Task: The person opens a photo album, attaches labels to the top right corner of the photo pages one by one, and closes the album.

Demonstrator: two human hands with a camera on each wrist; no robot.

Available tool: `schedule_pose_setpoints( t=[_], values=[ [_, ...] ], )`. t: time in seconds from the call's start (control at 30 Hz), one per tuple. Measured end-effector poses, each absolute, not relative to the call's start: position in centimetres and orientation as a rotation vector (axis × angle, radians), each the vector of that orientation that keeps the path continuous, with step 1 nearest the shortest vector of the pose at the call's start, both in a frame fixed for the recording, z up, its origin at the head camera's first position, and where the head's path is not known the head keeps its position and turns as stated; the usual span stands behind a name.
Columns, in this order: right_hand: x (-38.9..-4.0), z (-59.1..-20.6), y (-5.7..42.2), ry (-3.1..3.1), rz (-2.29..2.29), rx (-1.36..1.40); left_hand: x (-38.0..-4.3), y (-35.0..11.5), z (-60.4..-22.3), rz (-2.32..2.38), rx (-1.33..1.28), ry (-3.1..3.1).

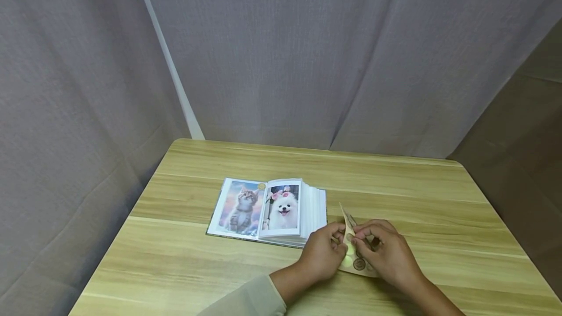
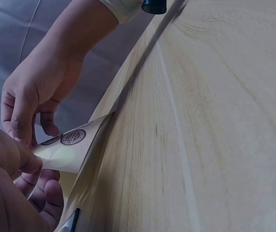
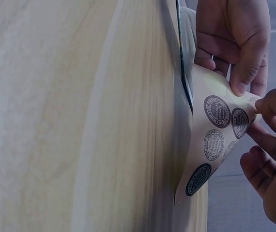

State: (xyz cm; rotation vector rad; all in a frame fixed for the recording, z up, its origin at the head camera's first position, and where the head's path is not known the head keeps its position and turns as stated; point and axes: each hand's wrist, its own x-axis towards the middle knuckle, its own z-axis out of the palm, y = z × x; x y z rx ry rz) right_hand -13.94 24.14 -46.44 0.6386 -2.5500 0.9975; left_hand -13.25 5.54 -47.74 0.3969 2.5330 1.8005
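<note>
A tan sheet of round stickers [image 1: 346, 268] is bent upward between the two hands, just right of an open photo album. My left hand [image 1: 322, 253] pinches its left side, thumb pressed on the printed face in the right wrist view. With thumb and fingertips, my right hand [image 1: 391, 255] pinches the sheet's folded edge at a small round sticker [image 3: 254, 104]; whether that sticker is lifted is hidden. Dark brown and pale stickers with printed lettering cover the sheet, among them a dark one [image 3: 198, 179] near its lower corner. Pale yellow round spots show near the left thumb.
The photo album [image 1: 225, 208] lies open on the wooden table [image 1: 175, 267], with a kitten picture on the left page and a white dog on the right. A small gold round sticker [image 1: 261, 186] sits at the kitten page's upper corner. Grey curtains [image 1: 272, 62] hang behind the table.
</note>
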Motion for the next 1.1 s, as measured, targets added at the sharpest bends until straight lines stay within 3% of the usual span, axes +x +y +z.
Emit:
schedule_pose_setpoints(
  t=[1.1],
  values=[
    [-13.47, -46.34, 24.52, -2.616, 1.156, 0.529, -13.07, 5.81, -47.72, 1.831, 0.326, 2.476]
  ],
)
